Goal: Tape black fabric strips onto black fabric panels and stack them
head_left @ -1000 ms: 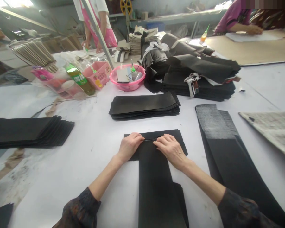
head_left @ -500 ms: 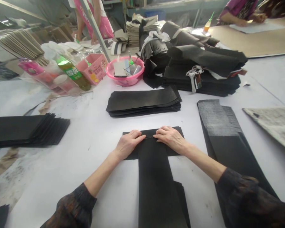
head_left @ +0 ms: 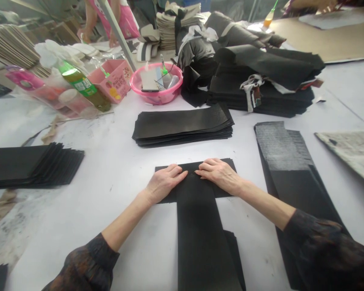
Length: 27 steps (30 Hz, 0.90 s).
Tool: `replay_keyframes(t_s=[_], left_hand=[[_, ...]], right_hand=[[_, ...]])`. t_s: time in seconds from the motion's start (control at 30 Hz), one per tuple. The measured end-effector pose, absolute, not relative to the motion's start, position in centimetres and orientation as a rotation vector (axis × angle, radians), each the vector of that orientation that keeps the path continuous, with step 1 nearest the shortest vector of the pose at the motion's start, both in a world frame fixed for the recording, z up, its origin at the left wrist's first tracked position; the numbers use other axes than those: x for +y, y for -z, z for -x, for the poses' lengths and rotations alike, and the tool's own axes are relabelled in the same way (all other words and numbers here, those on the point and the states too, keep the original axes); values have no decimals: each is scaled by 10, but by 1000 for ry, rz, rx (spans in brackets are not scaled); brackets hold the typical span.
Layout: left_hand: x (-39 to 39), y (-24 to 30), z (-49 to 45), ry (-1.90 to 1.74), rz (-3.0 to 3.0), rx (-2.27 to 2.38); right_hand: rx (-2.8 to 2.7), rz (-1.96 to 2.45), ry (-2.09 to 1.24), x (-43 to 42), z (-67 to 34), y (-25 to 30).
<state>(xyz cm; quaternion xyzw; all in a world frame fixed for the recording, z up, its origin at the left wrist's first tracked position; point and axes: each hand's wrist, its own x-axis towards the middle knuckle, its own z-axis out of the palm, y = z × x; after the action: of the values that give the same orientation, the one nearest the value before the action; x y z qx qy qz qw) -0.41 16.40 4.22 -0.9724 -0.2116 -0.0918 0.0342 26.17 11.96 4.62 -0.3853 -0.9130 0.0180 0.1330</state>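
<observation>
A long black leather-like strip point(head_left: 200, 234) runs from the table's near edge up to a black crosswise piece point(head_left: 230, 165), and together they form a T. My left hand point(head_left: 165, 182) presses on the left side of the join, fingers bent and thumb pointing inward. Opposite it, my right hand point(head_left: 219, 174) pinches the strip's far end at the right of the join. The thumb tips are a small gap apart. Both hands hide much of the crosswise piece. Another dark piece point(head_left: 234, 246) shows under the strip's right edge.
Black strip stacks lie ahead point(head_left: 182, 125) and at left point(head_left: 18, 163). Right are strips with a greyish end point(head_left: 276, 145). Farther back stand a pink basin point(head_left: 154, 97), a green-labelled bottle point(head_left: 83, 87) and a black material pile point(head_left: 261, 93). Other people work beyond.
The small raised edge between my thumbs now looks flatter. My hands stay at the join, hardly moved. The whole view has shifted slightly.
</observation>
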Motion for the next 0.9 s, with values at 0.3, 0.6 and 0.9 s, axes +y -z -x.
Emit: replay_keyframes(t_s=[0.3, 0.6, 0.9], left_hand=[[164, -44, 3, 250, 2976, -626], [160, -45, 5, 307, 3027, -639], [158, -45, 6, 314, 3013, -624]], right_hand=[[-2645, 1094, -18, 120, -262, -43], [-2657, 1089, 36, 120, -262, -43], [-2649, 1088, 34, 120, -263, -45]])
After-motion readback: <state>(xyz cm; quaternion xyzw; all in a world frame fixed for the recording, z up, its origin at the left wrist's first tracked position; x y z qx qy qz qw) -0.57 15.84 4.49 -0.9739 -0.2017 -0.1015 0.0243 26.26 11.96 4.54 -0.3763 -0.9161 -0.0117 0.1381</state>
